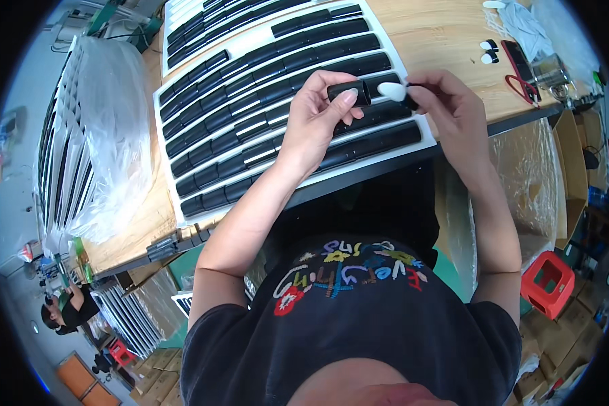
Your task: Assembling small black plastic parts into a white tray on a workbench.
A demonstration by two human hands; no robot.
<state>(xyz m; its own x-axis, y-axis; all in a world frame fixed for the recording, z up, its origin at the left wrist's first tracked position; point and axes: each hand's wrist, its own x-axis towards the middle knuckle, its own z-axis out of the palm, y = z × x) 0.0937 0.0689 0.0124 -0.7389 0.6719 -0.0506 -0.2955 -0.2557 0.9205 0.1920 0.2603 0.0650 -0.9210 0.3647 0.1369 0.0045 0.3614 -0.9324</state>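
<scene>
My left hand [314, 118] grips a short black tube [337, 88] between thumb and fingers, its open end turned to the right. In my right hand [457, 111] is a small applicator with a rounded white tip [392, 91] and a black base, pinched by thumb and fingers. The white tip points at the tube's mouth, a small gap apart from it. Beneath both hands lies a white tray [426, 134] with rows of similar black tubes [348, 145]. My left fingers hide some of the held tube.
Another tray of tubes [243, 13] lies behind. At the right are small white-tipped pieces [488, 58], a phone [517, 59], red-handled scissors [521, 88] and a metal tin [551, 71]. Plastic-covered stacked trays [115, 135] stand left. A person [71, 311] is at far lower left, a red stool [548, 284] lower right.
</scene>
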